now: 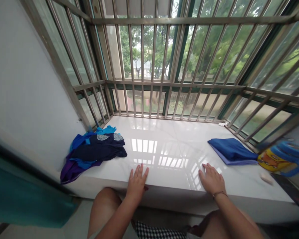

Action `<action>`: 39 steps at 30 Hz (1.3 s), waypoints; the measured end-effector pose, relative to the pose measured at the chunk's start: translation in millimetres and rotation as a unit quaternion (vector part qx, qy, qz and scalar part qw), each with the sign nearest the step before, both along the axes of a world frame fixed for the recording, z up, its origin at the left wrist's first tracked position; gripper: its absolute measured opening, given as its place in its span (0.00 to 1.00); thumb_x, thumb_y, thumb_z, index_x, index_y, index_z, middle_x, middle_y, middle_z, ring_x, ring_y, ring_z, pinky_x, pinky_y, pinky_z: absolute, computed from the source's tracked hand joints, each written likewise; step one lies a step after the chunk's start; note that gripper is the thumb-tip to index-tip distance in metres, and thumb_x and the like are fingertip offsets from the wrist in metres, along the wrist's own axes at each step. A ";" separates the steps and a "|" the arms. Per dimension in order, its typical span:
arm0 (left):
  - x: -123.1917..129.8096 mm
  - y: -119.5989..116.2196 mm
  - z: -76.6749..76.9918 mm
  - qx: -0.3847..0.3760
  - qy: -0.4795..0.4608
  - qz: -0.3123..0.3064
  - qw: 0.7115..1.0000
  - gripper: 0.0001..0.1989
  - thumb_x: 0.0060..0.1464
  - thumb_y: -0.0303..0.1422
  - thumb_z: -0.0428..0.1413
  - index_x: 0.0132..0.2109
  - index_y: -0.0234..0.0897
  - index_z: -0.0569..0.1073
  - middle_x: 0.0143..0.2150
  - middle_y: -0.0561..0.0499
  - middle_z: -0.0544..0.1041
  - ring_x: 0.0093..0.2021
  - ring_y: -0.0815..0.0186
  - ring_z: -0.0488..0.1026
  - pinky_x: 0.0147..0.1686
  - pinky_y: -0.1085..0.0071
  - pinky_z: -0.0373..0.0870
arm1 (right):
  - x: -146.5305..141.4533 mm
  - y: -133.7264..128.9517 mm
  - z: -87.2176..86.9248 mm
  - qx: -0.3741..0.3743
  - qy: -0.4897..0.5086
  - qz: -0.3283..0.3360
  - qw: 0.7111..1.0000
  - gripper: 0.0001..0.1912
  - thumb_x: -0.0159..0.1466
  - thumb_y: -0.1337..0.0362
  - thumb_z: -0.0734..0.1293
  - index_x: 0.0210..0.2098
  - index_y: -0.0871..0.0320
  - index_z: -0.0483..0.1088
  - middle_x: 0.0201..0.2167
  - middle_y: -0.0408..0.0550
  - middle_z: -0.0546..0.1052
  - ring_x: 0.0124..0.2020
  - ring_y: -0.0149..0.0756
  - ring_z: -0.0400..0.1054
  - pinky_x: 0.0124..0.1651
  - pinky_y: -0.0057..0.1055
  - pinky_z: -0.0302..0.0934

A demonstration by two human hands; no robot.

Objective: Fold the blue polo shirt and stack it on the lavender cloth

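Note:
My left hand (137, 182) lies flat on the front edge of the glossy white window ledge (164, 139), its fingers spread and nothing in them. Farther right, my right hand (211, 179) rests on the same ledge with fingers stretched out, also holding nothing. To the left of my left hand sits a loose pile of clothes (97, 151) in dark navy, bright blue and purple. Beyond my right hand, to its right, is a folded blue cloth (231, 149) with a lighter violet-blue layer showing beneath it. Neither hand touches the clothes or the cloth.
A yellow and blue jug-like container (276, 157) stands at the right end. Near it lie a small pale object (266, 178) and a dark flat object (289, 191). Metal window bars (151, 84) close off the back and sides. A teal curtain (27, 196) hangs at left.

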State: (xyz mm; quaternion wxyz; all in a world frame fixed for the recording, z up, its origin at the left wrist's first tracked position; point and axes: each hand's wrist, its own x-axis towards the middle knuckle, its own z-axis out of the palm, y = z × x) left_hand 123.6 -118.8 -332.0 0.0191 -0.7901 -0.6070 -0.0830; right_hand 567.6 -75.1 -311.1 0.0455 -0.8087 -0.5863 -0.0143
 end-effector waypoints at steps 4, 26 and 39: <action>0.5 -0.4 0.6 0.001 0.005 -0.003 1.000 0.48 0.58 0.44 0.69 0.79 0.50 0.58 0.82 0.39 0.53 0.80 0.44 0.55 0.74 0.40 0.57 | -0.9 0.1 0.1 -0.002 -0.007 -0.003 1.000 0.34 0.75 0.49 0.51 0.73 0.57 0.65 0.78 0.55 0.60 0.77 0.51 0.55 0.75 0.56 0.51; -24.5 10.7 23.2 -0.042 -0.180 -0.003 0.983 0.23 0.71 0.41 0.54 0.67 0.42 0.76 0.72 0.42 0.73 0.72 0.54 0.69 0.73 0.52 0.64 | -4.5 -3.6 -4.3 0.046 -0.003 0.007 0.999 0.33 0.74 0.50 0.52 0.70 0.58 0.69 0.74 0.58 0.67 0.74 0.50 0.60 0.73 0.53 0.54; -110.7 96.1 91.0 -0.032 -0.067 0.202 0.977 0.15 0.68 0.27 0.51 0.53 0.21 0.78 0.52 0.32 0.79 0.54 0.46 0.77 0.56 0.55 0.73 | -15.2 -10.4 7.0 0.033 -0.006 -0.003 0.999 0.31 0.76 0.52 0.54 0.71 0.58 0.68 0.75 0.57 0.65 0.75 0.52 0.59 0.73 0.55 0.54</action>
